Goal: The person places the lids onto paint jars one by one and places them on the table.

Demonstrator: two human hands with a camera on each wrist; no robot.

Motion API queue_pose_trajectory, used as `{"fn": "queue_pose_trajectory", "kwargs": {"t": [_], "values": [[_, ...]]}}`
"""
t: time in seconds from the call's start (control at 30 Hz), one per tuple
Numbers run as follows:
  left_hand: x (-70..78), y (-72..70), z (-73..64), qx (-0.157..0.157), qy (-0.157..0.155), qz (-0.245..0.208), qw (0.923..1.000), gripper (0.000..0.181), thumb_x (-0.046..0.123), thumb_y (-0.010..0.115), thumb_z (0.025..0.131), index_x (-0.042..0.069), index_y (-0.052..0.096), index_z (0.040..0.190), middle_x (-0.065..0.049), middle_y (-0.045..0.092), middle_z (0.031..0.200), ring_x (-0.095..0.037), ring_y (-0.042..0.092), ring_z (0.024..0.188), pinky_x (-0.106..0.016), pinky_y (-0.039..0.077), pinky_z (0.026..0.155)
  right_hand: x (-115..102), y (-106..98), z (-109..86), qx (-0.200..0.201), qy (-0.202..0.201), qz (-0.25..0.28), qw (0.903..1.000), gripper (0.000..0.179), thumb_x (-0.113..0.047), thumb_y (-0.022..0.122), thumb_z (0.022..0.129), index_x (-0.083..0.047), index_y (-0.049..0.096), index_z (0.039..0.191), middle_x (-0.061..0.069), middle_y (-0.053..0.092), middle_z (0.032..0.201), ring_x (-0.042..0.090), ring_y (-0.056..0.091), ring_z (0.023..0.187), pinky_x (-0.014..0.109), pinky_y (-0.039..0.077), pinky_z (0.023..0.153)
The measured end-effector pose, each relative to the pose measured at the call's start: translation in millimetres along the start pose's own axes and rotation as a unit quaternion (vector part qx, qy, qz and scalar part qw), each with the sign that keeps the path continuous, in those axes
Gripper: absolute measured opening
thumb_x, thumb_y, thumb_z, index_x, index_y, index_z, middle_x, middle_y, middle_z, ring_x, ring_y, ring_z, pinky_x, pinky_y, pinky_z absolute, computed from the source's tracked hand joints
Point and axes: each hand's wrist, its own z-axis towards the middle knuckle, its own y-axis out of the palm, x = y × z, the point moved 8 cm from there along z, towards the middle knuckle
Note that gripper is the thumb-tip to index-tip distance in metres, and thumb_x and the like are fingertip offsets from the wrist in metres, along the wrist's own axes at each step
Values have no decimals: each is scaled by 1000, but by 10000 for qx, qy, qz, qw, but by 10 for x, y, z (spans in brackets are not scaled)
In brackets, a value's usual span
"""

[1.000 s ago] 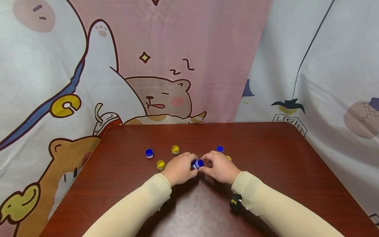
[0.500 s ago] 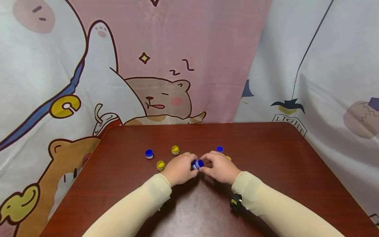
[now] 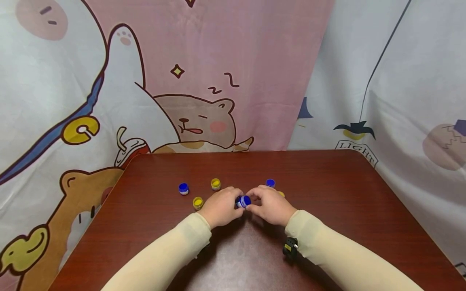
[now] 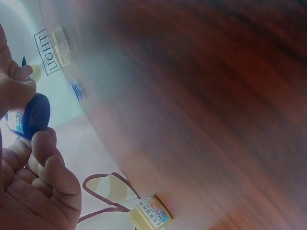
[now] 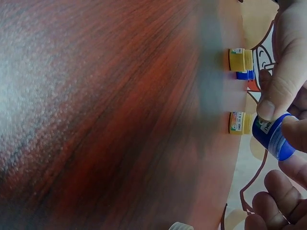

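Tilted on its side between both hands is a small blue paint jar (image 3: 243,201) with a pale label. My left hand (image 3: 221,207) grips its body, the thumb on one side and fingers on the other, as the left wrist view shows the blue base (image 4: 39,115) past the fingertips. My right hand (image 3: 272,206) pinches the lid end (image 5: 286,150) of the jar between thumb and fingertip; its other fingers curl loosely below. A yellow jar (image 3: 198,203) stands beside the left hand, and another yellow jar (image 3: 282,194) is mostly hidden behind the right hand.
On the brown table (image 3: 327,194), a blue jar (image 3: 183,188) and a yellow jar (image 3: 216,184) stand beyond the left hand. Another blue jar (image 3: 270,183) is behind the right hand. A printed cloth (image 3: 269,81) hangs behind the table's far edge.
The blue jar's lid end has shifted very slightly to the right between the fingers. Both hands and the other jars stay in place.
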Motion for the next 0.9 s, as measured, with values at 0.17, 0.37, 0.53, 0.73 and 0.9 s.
{"fn": "queue_pose_trajectory", "kwargs": {"t": [0.17, 0.37, 0.53, 0.73, 0.9], "values": [[8, 1, -2, 26, -10, 38, 10000, 37, 37, 79, 93, 15, 69, 121, 2, 66, 105, -10, 61, 88, -34, 58, 87, 9, -2, -4, -6, 59, 45, 10000, 30, -21, 82, 92, -12, 73, 118, 2, 69, 110, 22, 70, 105, 41, 60, 93], [17, -12, -4, 48, -1, 33, 10000, 37, 36, 79, 93, 15, 69, 121, 1, 66, 105, -10, 61, 90, -34, 58, 87, 0, -2, -2, 11, -24, 41, 10000, 30, -18, 82, 92, -12, 73, 120, 0, 68, 108, 22, 70, 104, 41, 59, 93], [19, -9, -6, 36, -3, 61, 10000, 36, 37, 79, 93, 15, 69, 120, 2, 66, 104, -10, 61, 89, -34, 57, 86, -13, 9, 5, 17, -89, -79, 9999, 23, -18, 81, 93, -13, 73, 114, -2, 68, 105, 18, 68, 101, 38, 58, 91], [30, -18, -15, 63, 46, 140, 9999, 36, 37, 79, 92, 15, 70, 118, 3, 66, 102, -10, 61, 86, -32, 57, 82, -14, 40, 8, -58, 37, -114, 9999, 21, -20, 79, 95, -11, 72, 113, -1, 68, 107, 14, 66, 101, 39, 58, 93], [49, -30, -18, 83, 77, 160, 9998, 32, 37, 80, 92, 15, 70, 114, 4, 65, 99, -9, 59, 83, -30, 54, 78, -40, 48, 4, -75, -11, -358, 9993, 20, -20, 77, 96, -9, 70, 112, 0, 67, 105, 12, 63, 98, 38, 57, 91]]}}
